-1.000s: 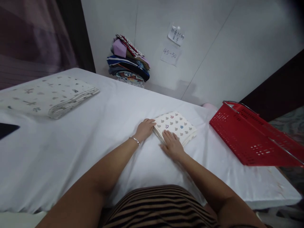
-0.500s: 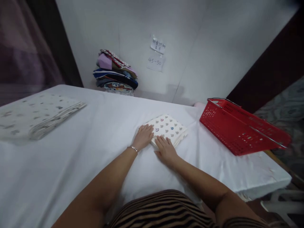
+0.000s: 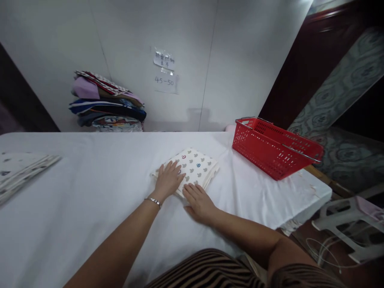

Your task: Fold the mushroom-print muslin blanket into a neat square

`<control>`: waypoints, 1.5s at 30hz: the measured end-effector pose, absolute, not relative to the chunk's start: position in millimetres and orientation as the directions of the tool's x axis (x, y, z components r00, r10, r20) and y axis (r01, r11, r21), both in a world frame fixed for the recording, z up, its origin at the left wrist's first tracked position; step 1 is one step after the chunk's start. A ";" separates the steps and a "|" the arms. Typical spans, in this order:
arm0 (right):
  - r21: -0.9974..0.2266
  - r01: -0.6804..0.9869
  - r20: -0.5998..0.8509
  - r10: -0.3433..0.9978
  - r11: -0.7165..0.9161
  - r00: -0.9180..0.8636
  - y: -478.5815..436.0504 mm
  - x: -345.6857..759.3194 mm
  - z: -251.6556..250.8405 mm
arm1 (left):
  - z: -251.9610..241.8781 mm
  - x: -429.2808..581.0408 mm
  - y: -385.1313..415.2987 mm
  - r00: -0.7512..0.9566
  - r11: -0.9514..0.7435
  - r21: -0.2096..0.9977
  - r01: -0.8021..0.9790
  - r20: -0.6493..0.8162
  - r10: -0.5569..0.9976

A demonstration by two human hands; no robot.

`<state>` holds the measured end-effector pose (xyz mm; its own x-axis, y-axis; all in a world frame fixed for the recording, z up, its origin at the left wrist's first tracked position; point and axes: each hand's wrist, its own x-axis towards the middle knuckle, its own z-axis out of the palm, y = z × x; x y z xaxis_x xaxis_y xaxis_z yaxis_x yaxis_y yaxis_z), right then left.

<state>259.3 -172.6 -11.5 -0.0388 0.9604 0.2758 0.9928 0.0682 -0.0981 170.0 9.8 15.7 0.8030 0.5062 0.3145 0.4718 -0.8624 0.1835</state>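
Note:
A folded white cloth (image 3: 196,170) with grey, red and blue mushroom-like prints lies on the white-covered table (image 3: 120,168) before me. My left hand (image 3: 168,180), with a bracelet at the wrist, rests flat on the cloth's left part, fingers spread. At the near edge of the cloth, my right hand (image 3: 199,203) lies with its fingers stretched out, the tips touching the fabric. Neither hand grips anything. Part of the cloth's left corner is hidden under my left hand.
A red plastic basket (image 3: 276,152) with metal handles stands at the table's right end. Another folded printed cloth (image 3: 24,170) lies at the far left. Stacked fabrics (image 3: 108,104) rise behind the table by the wall. A white stool (image 3: 351,224) is at lower right.
The view has swung to the right, so basket, cloth and fabrics appear further left. My left hand has moved further onto the cloth and its fingers have spread; the right stays at the near edge.

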 end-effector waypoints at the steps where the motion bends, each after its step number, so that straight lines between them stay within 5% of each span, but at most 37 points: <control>1: -0.111 0.991 0.272 0.961 0.080 -0.047 -173.9 260.1 -11.2 | 12.1 171.7 8.6 0.809 -0.870 0.174 0.462 0.320 0.493; 8: -0.313 0.948 0.250 0.968 0.064 0.017 -162.5 284.9 27.1 | -7.2 171.1 10.6 0.822 -0.868 0.109 0.485 0.283 0.495; 17: -0.325 0.916 0.132 0.948 -0.236 0.291 -137.2 343.6 12.1 | -2.8 169.2 9.8 0.824 -0.862 0.120 0.492 0.256 0.506; 21: -0.439 0.888 0.216 0.943 -0.136 0.252 -139.7 363.6 3.9 | 6.4 169.8 9.3 0.822 -0.841 0.199 0.504 0.190 0.537; 26: -0.630 0.744 0.396 0.733 -0.222 0.554 -139.1 420.0 10.2 | 30.8 177.3 -23.1 0.828 -0.837 0.346 0.425 0.225 0.513; 29: -0.559 0.797 0.431 0.742 -0.228 0.514 -144.1 445.5 13.3 | 38.9 184.7 -50.6 0.874 -0.869 0.374 0.324 0.234 0.427; 33: -0.381 0.923 0.458 0.855 -0.058 0.243 -149.4 454.1 14.3 | 39.3 196.0 -66.4 0.896 -0.864 0.332 0.380 0.102 0.433; 41: -0.213 0.974 0.351 0.937 0.076 0.003 -145.8 466.1 13.4 | 41.0 202.9 -60.6 0.885 -0.836 0.331 0.437 0.009 0.466; 45: -0.146 0.978 0.298 0.950 0.147 -0.098 -143.7 469.9 15.5 | 43.0 203.0 -66.9 0.894 -0.868 0.233 0.439 -0.018 0.447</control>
<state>469.9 -143.7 15.5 -0.0985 0.9496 0.2977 0.9782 0.1473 -0.1464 203.0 -66.9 43.0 0.8943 0.4472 -0.0176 0.4386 -0.8679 0.2331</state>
